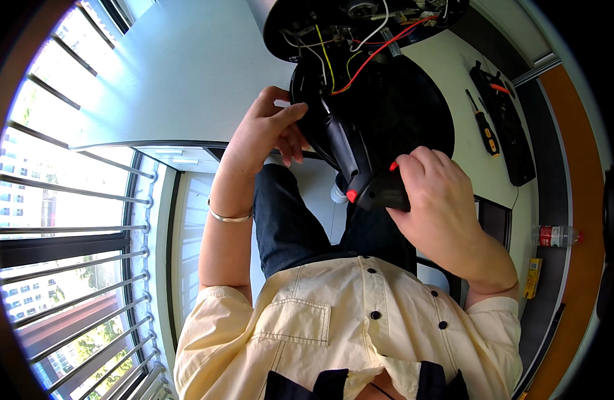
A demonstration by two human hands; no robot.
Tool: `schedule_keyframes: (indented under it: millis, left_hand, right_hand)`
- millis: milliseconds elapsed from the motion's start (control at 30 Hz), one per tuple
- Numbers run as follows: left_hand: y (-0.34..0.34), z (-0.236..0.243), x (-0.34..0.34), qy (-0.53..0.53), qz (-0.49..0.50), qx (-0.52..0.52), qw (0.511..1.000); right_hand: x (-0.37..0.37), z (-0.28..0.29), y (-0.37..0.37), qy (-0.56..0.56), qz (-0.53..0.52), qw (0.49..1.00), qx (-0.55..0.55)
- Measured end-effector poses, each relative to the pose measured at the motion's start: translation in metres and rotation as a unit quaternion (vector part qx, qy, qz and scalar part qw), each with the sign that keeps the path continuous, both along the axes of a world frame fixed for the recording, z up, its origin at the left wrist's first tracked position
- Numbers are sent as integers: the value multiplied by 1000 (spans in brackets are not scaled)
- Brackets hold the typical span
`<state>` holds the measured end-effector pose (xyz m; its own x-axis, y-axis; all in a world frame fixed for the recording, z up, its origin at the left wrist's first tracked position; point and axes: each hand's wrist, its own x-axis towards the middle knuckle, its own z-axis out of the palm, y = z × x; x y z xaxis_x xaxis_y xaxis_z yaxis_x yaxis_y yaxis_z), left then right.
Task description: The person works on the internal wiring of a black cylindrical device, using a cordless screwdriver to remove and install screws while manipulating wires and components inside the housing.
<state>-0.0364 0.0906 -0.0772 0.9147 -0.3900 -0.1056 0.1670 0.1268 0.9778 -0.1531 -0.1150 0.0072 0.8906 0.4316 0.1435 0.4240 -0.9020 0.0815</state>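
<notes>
My right hand (435, 193) is closed round the grip of a black cordless screwdriver (347, 150) with red buttons. Its thin bit points away from me, toward the left inner side of a round black shell (407, 107); whether the tip meets a screw cannot be made out. At the shell's left rim is my left hand (278, 127), with thumb and index finger at the edge and the other fingers curled below. Beyond the shell lies the opened black appliance body (283, 37), its inside parts exposed. Red, yellow and white wires (373, 57) run between the two.
On the right of the pale table (187, 80) lie a yellow-and-black screwdriver (485, 133) and a black tool case (503, 127). Farther right are a plastic bottle (555, 236) and a yellow box (533, 278). A barred window (73, 230) is on the left.
</notes>
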Motion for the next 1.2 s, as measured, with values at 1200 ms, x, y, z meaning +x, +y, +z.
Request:
schedule_keyframes:
  millis: [1200]
  left_hand:
    - [-2, 4, -4, 5, 11, -6, 1000]
  right_hand:
    - [-16, -25, 28, -1, -143, 967, 210]
